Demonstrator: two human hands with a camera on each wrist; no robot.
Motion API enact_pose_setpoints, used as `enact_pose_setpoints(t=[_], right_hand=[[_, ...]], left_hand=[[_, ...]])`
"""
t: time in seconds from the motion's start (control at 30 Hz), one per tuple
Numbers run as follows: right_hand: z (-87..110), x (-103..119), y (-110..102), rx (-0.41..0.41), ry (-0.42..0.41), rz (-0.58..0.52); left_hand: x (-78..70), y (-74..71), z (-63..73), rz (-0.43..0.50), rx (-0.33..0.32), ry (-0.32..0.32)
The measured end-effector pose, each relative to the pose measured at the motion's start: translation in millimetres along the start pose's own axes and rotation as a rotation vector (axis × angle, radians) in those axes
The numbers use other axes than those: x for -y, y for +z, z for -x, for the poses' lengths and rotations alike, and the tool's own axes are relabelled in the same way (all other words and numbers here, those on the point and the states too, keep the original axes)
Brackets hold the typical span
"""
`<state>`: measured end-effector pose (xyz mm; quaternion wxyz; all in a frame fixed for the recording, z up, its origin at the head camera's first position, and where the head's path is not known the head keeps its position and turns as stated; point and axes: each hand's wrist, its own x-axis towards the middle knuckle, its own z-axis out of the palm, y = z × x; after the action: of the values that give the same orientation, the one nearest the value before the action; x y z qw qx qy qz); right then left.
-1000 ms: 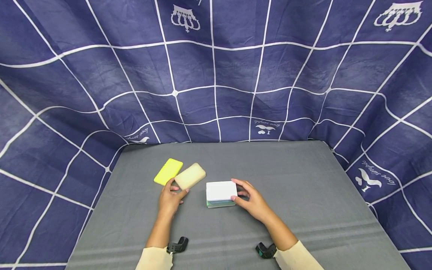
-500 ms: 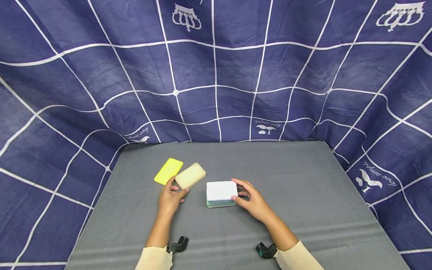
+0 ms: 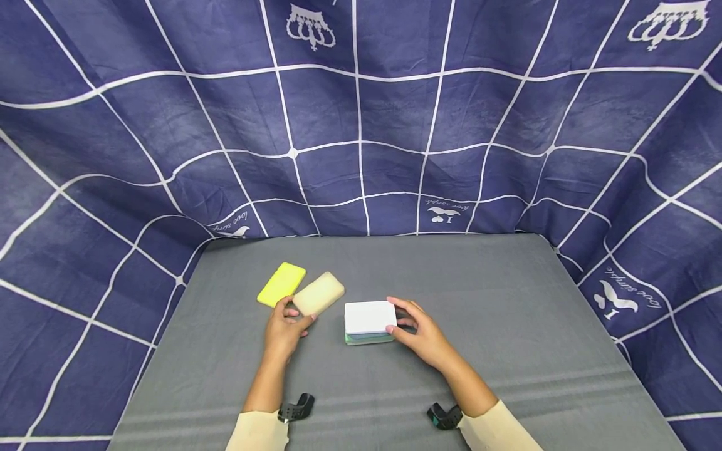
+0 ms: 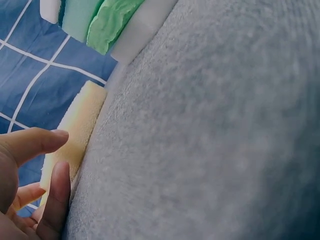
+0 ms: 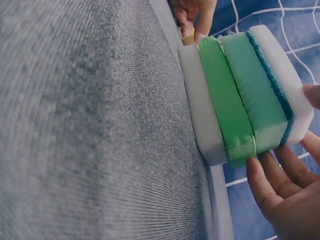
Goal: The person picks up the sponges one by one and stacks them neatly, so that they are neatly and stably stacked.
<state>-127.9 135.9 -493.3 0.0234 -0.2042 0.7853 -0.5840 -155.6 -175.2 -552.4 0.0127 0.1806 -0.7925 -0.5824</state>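
In the head view my left hand (image 3: 283, 332) is at the near short end of a cream sponge (image 3: 318, 293), thumb and index finger at its two corners. The left wrist view shows the thumb across the face of this cream sponge (image 4: 75, 130). My right hand (image 3: 420, 335) is curved round the right end of a stack of sponges, thumb and index finger on the white sponge (image 3: 369, 317) on top. Other right fingertips rest against the stack's short side. Below the white one come a teal sponge (image 5: 255, 92) with a dark scouring layer, a green sponge (image 5: 227, 95) and another white sponge (image 5: 197, 100).
A bright yellow sponge (image 3: 282, 284) lies just left of the cream one, their edges close together. A grey cloth (image 3: 479, 288) covers the table. Blue curtains (image 3: 395, 113) with white lines stand along the back and both sides.
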Motion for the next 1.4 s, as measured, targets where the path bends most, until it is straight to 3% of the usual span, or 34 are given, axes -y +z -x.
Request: enact_pose_setpoints(t=[0.17,0.5,0.9,1.13,1.27,1.4], right_hand=[[-0.3,0,0,0.001,-0.004,0.004],[0.6,-1,2,0.000,0.008,0.004],[3.2,1,-1,0.013,0.027,0.011],[1.2,-1,-1,0.016,0.016,0.013],[-1.4,-18,1,0.016,0.027,0.021],[-2.2,-31,2,0.006,0.027,0.024]], left_hand=[[-1.3,-0.7,0.0,-0.024,0.031,-0.002],[-1.7,0.4,1.5,-0.055,-0.001,0.009],[-0.6,1.2,15.6,0.031,-0.023,0.012],[-11.2,-3.5,24.4,0.090,-0.064,0.045],[-20.7,-5.5,29.5,0.100,-0.099,0.070],[-29.3,-6.4,35.1,0.147,-0.082,0.054]])
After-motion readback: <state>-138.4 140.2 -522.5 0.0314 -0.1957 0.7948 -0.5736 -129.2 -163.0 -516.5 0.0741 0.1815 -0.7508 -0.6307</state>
